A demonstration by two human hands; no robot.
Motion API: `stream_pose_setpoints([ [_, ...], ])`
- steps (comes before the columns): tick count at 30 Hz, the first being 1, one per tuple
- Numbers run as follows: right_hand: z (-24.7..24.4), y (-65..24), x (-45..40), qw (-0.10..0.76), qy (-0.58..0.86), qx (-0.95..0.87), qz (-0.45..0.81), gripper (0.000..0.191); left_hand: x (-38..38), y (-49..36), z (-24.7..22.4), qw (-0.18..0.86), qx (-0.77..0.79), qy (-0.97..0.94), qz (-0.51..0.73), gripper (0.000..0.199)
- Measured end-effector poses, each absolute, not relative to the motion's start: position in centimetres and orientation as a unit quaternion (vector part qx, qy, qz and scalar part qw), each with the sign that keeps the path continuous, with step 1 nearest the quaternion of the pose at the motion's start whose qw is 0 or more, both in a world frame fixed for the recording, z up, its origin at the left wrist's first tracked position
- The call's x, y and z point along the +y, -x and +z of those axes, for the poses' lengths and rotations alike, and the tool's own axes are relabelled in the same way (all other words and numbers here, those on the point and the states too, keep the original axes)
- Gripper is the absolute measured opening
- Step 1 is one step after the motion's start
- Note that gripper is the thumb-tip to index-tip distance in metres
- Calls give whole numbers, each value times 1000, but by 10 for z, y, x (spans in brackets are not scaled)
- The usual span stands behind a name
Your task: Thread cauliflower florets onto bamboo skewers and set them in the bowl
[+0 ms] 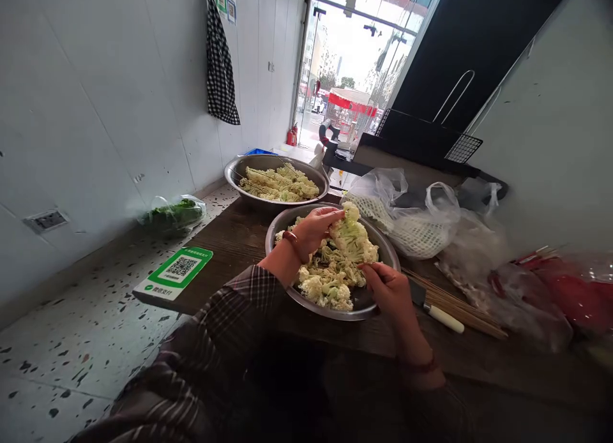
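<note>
My left hand [313,231] holds a pale cauliflower piece [353,239] above the near metal bowl [330,311], fingers closed round its upper left side. At the piece's lower right edge, my right hand [391,288] is closed in a pinch. Whether a thin stick sits between those fingertips is too small to tell. Loose cauliflower florets [328,286] lie in the bowl beneath both hands. Just behind stands a second metal bowl [230,173], filled with cauliflower [280,184] that has thin sticks poking out.
Right of the near bowl lie a knife with a white handle [446,318] and a bundle of wooden skewers [472,312]. Plastic bags [421,229] crowd the table's right side, with a red bag [575,296] beyond. A green QR-code sign [179,270] occupies the left corner.
</note>
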State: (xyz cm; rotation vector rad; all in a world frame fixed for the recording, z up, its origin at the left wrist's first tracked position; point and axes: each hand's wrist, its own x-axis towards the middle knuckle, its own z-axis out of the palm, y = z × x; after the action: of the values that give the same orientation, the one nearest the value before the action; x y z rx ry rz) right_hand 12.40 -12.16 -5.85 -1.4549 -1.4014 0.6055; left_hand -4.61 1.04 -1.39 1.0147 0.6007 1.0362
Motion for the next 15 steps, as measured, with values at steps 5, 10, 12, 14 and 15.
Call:
stream_pose_setpoints([
  [5, -55, -121, -122, 481, 588, -589, 274, 41, 11, 47, -13, 701, 260, -450, 488, 28],
  [10, -57, -119, -122, 481, 584, -615, 221, 40, 10, 47, -13, 691, 243, -456, 505, 30],
  [12, -59, -119, -123, 483, 583, -620, 208, 39, 10, 46, -14, 688, 239, -467, 502, 33],
  [14, -60, -119, -123, 483, 583, -619, 207, 39, 10, 45, -15, 687, 237, -477, 494, 36],
  [15, -61, -119, -123, 483, 584, -619, 206, 40, 10, 45, -15, 687, 238, -479, 491, 38],
])
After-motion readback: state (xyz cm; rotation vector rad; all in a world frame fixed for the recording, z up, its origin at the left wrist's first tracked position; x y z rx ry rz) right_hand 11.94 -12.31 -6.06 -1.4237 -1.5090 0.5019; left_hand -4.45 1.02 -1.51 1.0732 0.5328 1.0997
